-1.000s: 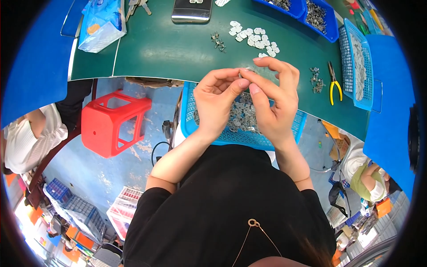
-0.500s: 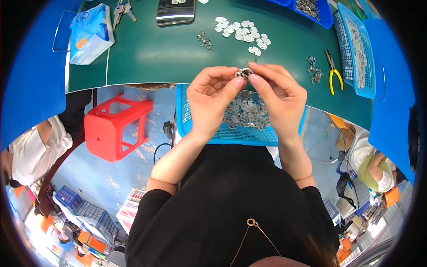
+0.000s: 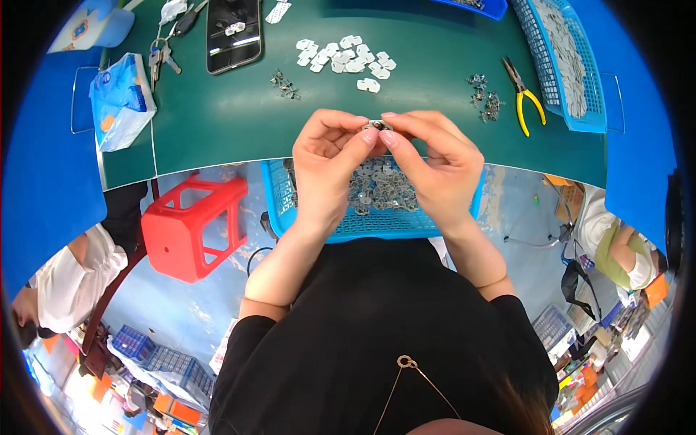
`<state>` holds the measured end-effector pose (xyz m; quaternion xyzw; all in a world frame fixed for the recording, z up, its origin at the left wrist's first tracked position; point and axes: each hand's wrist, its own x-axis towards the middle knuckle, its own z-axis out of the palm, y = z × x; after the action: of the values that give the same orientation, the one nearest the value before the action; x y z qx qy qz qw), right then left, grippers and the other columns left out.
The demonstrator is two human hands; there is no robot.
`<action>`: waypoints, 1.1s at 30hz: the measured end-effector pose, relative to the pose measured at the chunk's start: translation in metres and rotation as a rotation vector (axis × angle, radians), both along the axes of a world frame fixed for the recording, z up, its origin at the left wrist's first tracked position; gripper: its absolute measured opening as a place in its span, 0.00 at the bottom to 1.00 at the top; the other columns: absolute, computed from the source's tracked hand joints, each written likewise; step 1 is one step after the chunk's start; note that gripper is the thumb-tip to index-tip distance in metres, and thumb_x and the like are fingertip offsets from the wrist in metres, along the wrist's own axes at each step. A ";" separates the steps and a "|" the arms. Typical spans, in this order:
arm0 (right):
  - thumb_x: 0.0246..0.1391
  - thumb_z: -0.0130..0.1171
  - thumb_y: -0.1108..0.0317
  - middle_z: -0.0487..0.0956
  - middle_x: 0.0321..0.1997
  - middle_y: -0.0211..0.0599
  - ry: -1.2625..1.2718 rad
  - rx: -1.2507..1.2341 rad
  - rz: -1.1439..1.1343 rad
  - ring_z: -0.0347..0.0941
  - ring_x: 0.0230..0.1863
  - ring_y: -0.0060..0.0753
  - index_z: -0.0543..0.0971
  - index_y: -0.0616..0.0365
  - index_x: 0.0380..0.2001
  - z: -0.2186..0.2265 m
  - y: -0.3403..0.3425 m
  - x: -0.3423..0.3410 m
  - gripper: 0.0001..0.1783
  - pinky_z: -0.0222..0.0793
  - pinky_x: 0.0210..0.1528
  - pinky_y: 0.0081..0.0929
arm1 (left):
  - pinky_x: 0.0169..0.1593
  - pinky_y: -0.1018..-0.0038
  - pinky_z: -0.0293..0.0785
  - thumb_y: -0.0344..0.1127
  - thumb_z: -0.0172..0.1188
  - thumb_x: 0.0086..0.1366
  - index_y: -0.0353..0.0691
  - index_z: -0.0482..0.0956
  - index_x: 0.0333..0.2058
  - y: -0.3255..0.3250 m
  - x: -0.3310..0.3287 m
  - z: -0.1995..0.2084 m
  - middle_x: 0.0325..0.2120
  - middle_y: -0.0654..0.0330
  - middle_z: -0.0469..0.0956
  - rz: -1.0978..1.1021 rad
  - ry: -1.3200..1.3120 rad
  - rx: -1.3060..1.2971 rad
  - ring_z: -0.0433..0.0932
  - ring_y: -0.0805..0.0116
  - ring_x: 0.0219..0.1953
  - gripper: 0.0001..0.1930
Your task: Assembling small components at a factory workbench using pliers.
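Between the fingertips of both hands is a small white plastic part with metal in it (image 3: 378, 125), partly covered by the fingers. My left hand (image 3: 328, 163) pinches its left side with thumb and forefinger. From the other side my right hand (image 3: 433, 163) grips it the same way. Both hands are over the table's near edge, above a blue basket (image 3: 348, 230) full of similar small parts. Beyond them lies a loose group of flat white plastic pieces (image 3: 353, 59). Small metal clips (image 3: 284, 85) form a pile to the left, and more metal clips (image 3: 491, 107) lie to the right.
On the green table (image 3: 217, 116) are yellow-handled pliers (image 3: 528, 103), a phone (image 3: 233, 36), keys (image 3: 161, 58) and a tissue pack (image 3: 123, 101). A blue basket of white pieces (image 3: 562, 61) stands at the right. A red stool (image 3: 177, 235) is below left. Other people sit at both sides.
The view has shifted, so the table's things appear lower and further left. Both hands still hold the small part together, its angle slightly changed.
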<state>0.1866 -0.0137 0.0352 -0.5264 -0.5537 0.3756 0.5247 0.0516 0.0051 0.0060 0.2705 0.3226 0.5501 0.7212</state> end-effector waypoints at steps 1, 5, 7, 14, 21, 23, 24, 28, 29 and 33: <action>0.47 0.59 0.85 0.78 0.39 0.43 0.013 -0.003 -0.012 0.74 0.41 0.28 0.80 0.69 0.38 0.000 0.000 0.001 0.12 0.70 0.42 0.19 | 0.41 0.74 0.80 0.21 0.58 0.59 0.33 0.73 0.38 0.001 0.001 0.001 0.33 0.56 0.78 -0.004 0.002 0.000 0.79 0.71 0.35 0.08; 0.48 0.59 0.84 0.78 0.39 0.44 0.017 0.027 -0.038 0.74 0.41 0.27 0.80 0.70 0.38 -0.002 -0.001 0.007 0.11 0.70 0.42 0.19 | 0.41 0.72 0.80 0.23 0.58 0.60 0.33 0.73 0.38 0.004 0.003 0.006 0.34 0.56 0.78 -0.084 -0.004 -0.054 0.79 0.70 0.36 0.08; 0.48 0.59 0.84 0.78 0.39 0.44 0.018 0.029 -0.038 0.74 0.41 0.27 0.80 0.70 0.38 -0.001 -0.001 0.009 0.11 0.70 0.42 0.19 | 0.41 0.72 0.80 0.24 0.59 0.60 0.33 0.73 0.38 0.004 0.002 0.007 0.35 0.56 0.78 -0.112 0.008 -0.067 0.79 0.70 0.36 0.08; 0.48 0.59 0.83 0.78 0.39 0.43 0.102 -0.082 -0.036 0.74 0.41 0.27 0.80 0.69 0.38 0.004 -0.004 0.010 0.11 0.70 0.42 0.19 | 0.40 0.73 0.81 0.24 0.59 0.60 0.32 0.73 0.40 -0.002 -0.002 0.007 0.36 0.55 0.78 -0.149 0.023 -0.062 0.79 0.71 0.38 0.10; 0.47 0.60 0.83 0.78 0.38 0.42 0.026 -0.005 -0.004 0.74 0.40 0.27 0.80 0.69 0.39 0.002 -0.005 0.006 0.12 0.70 0.41 0.19 | 0.39 0.75 0.80 0.24 0.61 0.59 0.33 0.73 0.38 -0.002 -0.002 0.007 0.33 0.56 0.79 -0.092 0.067 -0.063 0.80 0.71 0.34 0.08; 0.46 0.60 0.84 0.78 0.38 0.42 0.014 0.002 0.030 0.74 0.39 0.27 0.80 0.69 0.39 0.006 -0.008 0.005 0.13 0.70 0.41 0.20 | 0.38 0.75 0.80 0.24 0.61 0.59 0.33 0.73 0.37 -0.003 -0.002 0.008 0.32 0.56 0.79 -0.062 0.060 -0.044 0.80 0.71 0.34 0.08; 0.46 0.60 0.84 0.78 0.38 0.42 0.014 0.004 0.029 0.74 0.39 0.27 0.80 0.69 0.39 0.008 -0.009 0.005 0.13 0.70 0.41 0.20 | 0.38 0.75 0.80 0.24 0.61 0.59 0.33 0.74 0.36 -0.004 -0.002 0.009 0.32 0.56 0.79 -0.033 0.051 -0.026 0.80 0.71 0.33 0.07; 0.46 0.61 0.84 0.78 0.38 0.42 -0.053 0.021 0.026 0.74 0.39 0.26 0.80 0.68 0.38 0.004 -0.007 0.004 0.13 0.69 0.40 0.19 | 0.38 0.76 0.79 0.24 0.61 0.59 0.34 0.74 0.35 -0.005 -0.004 0.008 0.31 0.57 0.79 -0.024 0.052 -0.027 0.80 0.72 0.33 0.07; 0.46 0.61 0.83 0.78 0.38 0.41 -0.074 0.048 0.017 0.74 0.38 0.26 0.80 0.67 0.38 0.004 -0.008 0.004 0.13 0.69 0.40 0.18 | 0.37 0.76 0.79 0.24 0.62 0.59 0.34 0.74 0.35 -0.006 -0.003 0.009 0.31 0.57 0.79 -0.022 0.057 -0.030 0.80 0.72 0.33 0.07; 0.45 0.62 0.83 0.78 0.37 0.41 -0.094 0.064 0.006 0.74 0.38 0.26 0.81 0.66 0.38 0.005 -0.011 0.003 0.13 0.68 0.39 0.17 | 0.37 0.75 0.80 0.24 0.58 0.61 0.35 0.73 0.35 -0.010 -0.003 0.007 0.33 0.57 0.78 -0.026 0.104 0.010 0.79 0.71 0.34 0.04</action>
<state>0.1901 -0.0244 0.0404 -0.5247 -0.5910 0.3343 0.5135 0.0483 -0.0048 0.0130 0.3062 0.3534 0.5277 0.7092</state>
